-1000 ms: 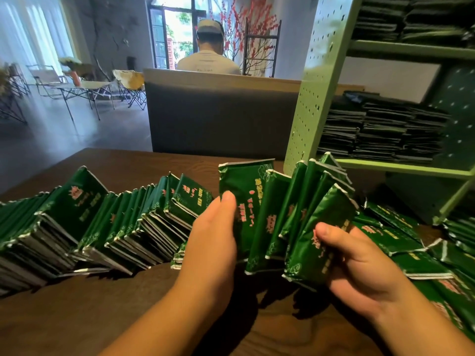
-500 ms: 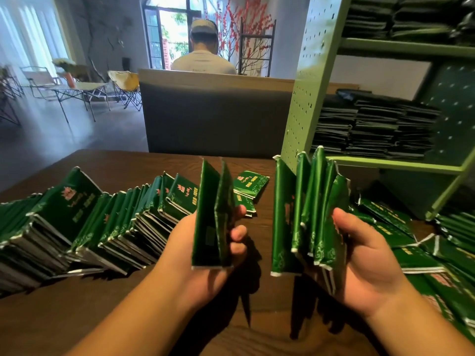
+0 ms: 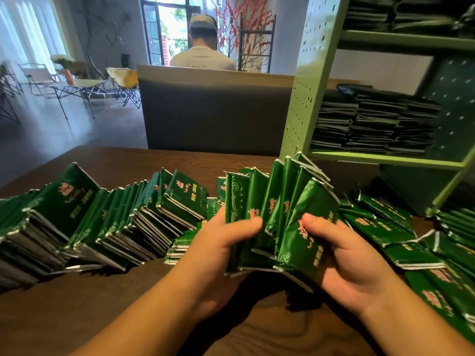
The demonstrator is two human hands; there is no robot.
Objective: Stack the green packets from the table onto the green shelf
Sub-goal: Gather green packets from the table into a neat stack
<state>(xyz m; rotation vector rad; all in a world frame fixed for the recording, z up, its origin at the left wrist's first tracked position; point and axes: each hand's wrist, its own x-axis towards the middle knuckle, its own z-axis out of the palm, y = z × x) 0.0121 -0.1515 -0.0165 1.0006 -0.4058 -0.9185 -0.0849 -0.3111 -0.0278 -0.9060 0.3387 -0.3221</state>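
Observation:
Both hands hold one fanned bundle of green packets (image 3: 280, 217) upright over the brown table (image 3: 77, 317). My left hand (image 3: 223, 242) grips the bundle's left side, thumb across the front. My right hand (image 3: 347, 255) grips the right side, thumb pressed on the front packet. A long leaning row of green packets (image 3: 97, 222) runs across the table to the left. More loose packets (image 3: 401, 237) lie flat on the right. The green shelf (image 3: 385, 160) stands at the back right, with stacks of packets (image 3: 372, 122) on its middle level.
The shelf's perforated side panel (image 3: 303, 88) rises just behind the bundle. A grey partition (image 3: 216, 114) stands behind the table, with a seated person (image 3: 203, 50) beyond it. Chairs and a small table (image 3: 77, 86) are far left.
The two separate handfuls have come together into one bundle. My left hand moved right and pushed its packets against those in my right hand.

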